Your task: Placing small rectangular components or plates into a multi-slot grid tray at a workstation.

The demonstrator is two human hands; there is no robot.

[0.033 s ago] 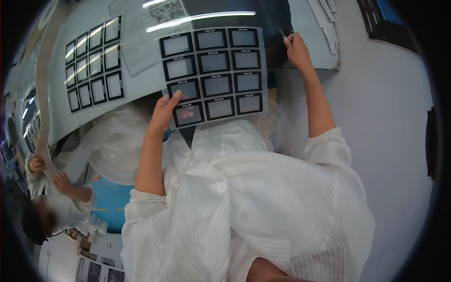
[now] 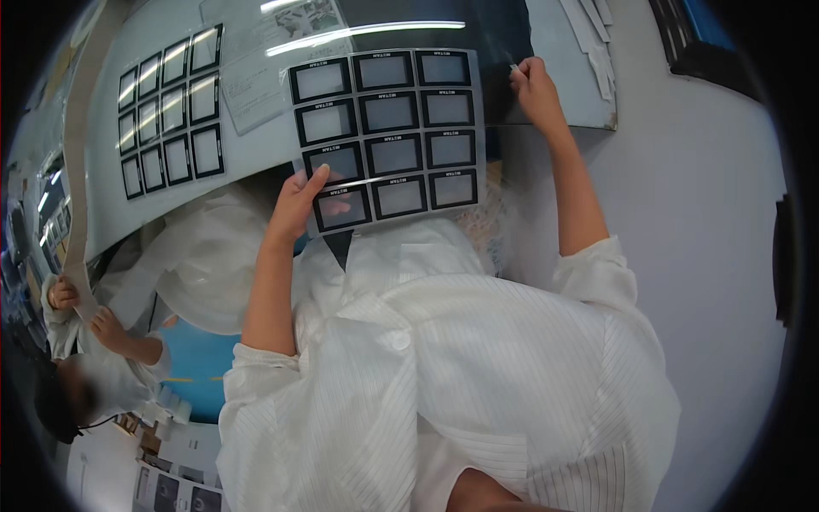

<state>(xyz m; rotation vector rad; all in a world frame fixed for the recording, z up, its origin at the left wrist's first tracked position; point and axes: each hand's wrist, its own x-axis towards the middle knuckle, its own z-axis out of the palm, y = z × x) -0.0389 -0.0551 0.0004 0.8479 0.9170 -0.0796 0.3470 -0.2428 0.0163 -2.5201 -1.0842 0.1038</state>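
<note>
My left hand [image 2: 300, 201] grips the near left corner of a clear sheet [image 2: 480, 111] printed with rows of black-framed rectangular windows. The thumb lies on top, and some fingers show through from beneath. The sheet is held over my lap and the table's near edge. Off to the right, my right hand [image 2: 537, 92] is closed on a small, thin, pale tool [image 2: 514, 68], apart from the sheet and above the dark mat [image 2: 502, 38]. The tool's exact kind is too small to tell. A second, similar framed sheet [image 2: 171, 109] lies on the table to the left.
A clear-covered printed page [image 2: 252, 94] lies between the two sheets on the pale table [image 2: 98, 200]. Cut white strips [image 2: 589, 43] lie at its right end. A co-worker at left holds a pale strip with both hands [image 2: 109, 328]. A white-covered round seat [image 2: 213, 294] stands nearby.
My right hand has turned slightly, and the tool in it points differently. My left hand keeps its hold on the sheet. The co-worker's hands have shifted a little to the left.
</note>
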